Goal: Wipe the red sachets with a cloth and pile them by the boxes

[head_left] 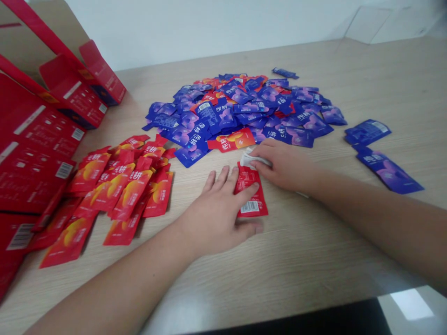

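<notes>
My left hand [223, 209] lies with its fingers spread on a red sachet [250, 188], which rests back side up with its barcode showing. In my right hand [279, 163] is a folded white tissue or cloth [253, 158], pinched between thumb and fingers at the sachet's top end. Just beyond my hands lies an orange-red sachet [237, 139], front side up, at the near edge of a large heap of blue sachets [216, 114] with some red ones mixed in. Several red sachets [118, 186] lie in an overlapping pile left of my left hand.
Red cartons [38, 144] stand along the left side, with open flaps [101, 70] at the back. Two blue sachets [387, 172] lie apart on the right of the wooden table [314, 270]. A clear plate-like object [370, 23] stands at the back right by the wall.
</notes>
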A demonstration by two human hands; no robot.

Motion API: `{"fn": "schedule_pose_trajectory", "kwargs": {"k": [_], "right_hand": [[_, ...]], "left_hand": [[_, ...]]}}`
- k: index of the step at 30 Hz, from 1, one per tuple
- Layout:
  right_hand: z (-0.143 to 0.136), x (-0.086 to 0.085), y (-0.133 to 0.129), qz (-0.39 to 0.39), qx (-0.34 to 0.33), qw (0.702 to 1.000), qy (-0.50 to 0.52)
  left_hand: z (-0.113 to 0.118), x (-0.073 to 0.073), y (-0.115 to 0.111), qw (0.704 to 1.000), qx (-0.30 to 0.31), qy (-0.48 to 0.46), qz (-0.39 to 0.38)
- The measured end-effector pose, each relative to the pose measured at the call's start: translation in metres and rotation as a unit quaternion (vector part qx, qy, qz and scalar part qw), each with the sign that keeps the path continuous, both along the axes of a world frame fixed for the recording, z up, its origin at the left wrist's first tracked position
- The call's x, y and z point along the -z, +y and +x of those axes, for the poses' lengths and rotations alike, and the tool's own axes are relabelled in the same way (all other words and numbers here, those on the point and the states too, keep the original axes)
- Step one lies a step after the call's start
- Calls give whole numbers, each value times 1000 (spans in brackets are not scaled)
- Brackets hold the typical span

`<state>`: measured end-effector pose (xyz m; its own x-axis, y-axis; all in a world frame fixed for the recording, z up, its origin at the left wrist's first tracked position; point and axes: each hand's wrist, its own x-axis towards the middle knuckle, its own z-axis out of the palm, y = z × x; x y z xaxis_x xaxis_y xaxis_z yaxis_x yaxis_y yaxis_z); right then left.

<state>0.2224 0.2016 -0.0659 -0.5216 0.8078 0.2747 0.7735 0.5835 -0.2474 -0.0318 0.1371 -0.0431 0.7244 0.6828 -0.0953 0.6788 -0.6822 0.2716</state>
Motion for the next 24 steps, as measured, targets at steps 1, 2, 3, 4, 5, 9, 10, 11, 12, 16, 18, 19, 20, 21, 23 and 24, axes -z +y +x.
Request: {"fn": "schedule_pose_trajectory", "kwargs": {"k": [1,2,3,4,5,9,10,11,12,16,18,19,20,21,23,24], "right_hand": [[1,1,2,2,10,1000,6],[3,2,3,1,18,1000,13],[3,2,4,-1,23,1000,19],[4,2,4,-4,24,999,26],[4,2,5,-6,25,999,33],[4,3,7,-14,30,998,51],[5,3,7,-16,29,998,54],[5,4,8,-16,29,998,57],[5,5,9,-16,29,998,60],[6,7,11,-30,39,996,71],[6,8,11,-36,39,996,73],[6,8,11,-37,38,996,74],[6,8,11,-36,37,996,77],[6,8,11,-36,36,996,79],[6,9,12,-36,32,995,82],[6,9,12,-36,30,995,83]], "left_hand": [[2,0,-3,1000,0,3,5],[4,0,-5,1000,-3,4,11],[6,0,-8,1000,-8,7,19],[9,0,-10,999,-14,13,28],[11,-1,-12,999,-19,25,41],[19,-12,-19,989,-14,108,104],[19,-16,-20,985,-20,132,113],[19,-20,-21,981,-33,154,114],[17,-24,-21,978,-50,172,109],[0,-37,-11,980,-123,141,68],[-15,-43,0,987,-151,45,30],[-24,-47,5,985,-172,-14,6],[-34,-51,11,976,-205,-73,1],[-45,-56,16,962,-244,-124,16],[-70,-62,21,917,-346,-180,85],[-85,-64,21,896,-392,-175,119]]}}
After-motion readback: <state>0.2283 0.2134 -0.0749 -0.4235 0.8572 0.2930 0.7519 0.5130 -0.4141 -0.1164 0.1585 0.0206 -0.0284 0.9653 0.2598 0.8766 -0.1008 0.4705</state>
